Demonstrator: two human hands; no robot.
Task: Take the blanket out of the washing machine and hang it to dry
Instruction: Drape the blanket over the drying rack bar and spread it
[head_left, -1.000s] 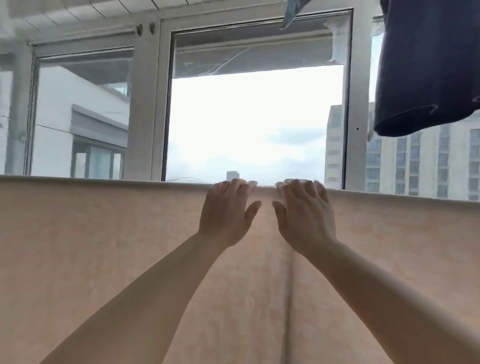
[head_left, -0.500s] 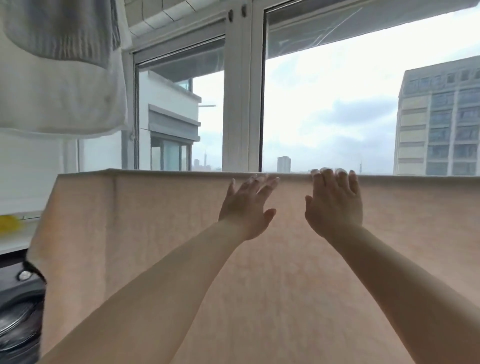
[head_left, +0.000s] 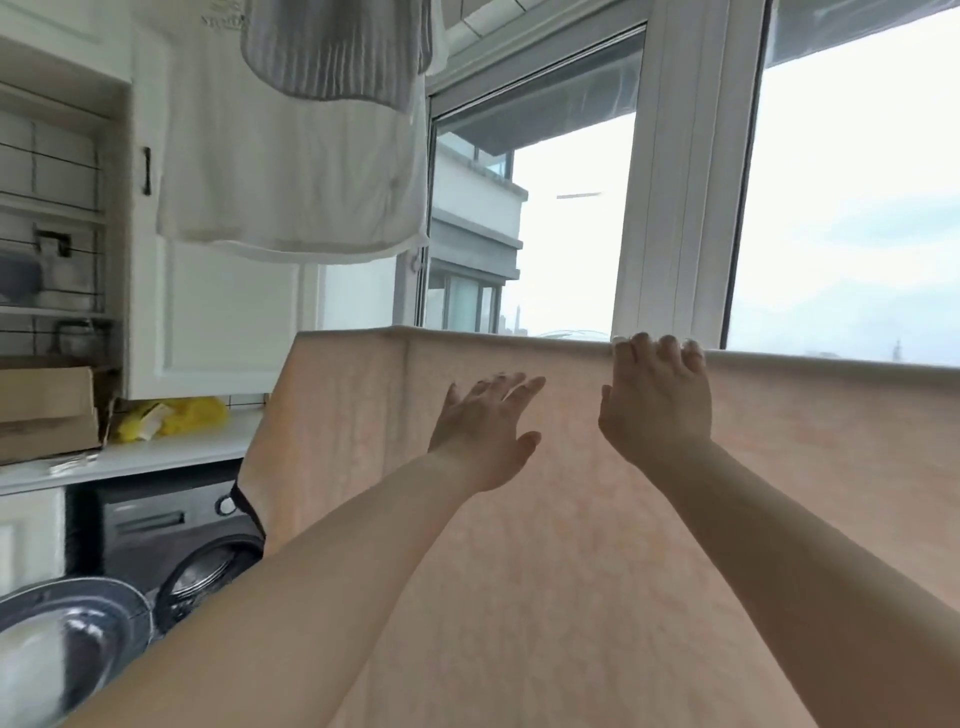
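The peach blanket (head_left: 597, 519) hangs spread in front of the window, its top edge folded over a line. The right hand (head_left: 655, 402) curls its fingers over that top edge; the left hand (head_left: 485, 428) lies flat, fingers straight, against the cloth. The washing machine (head_left: 171, 540) stands low at the left.

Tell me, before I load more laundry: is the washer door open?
Open. The washer door stands swung out at lower left, its drum opening uncovered.
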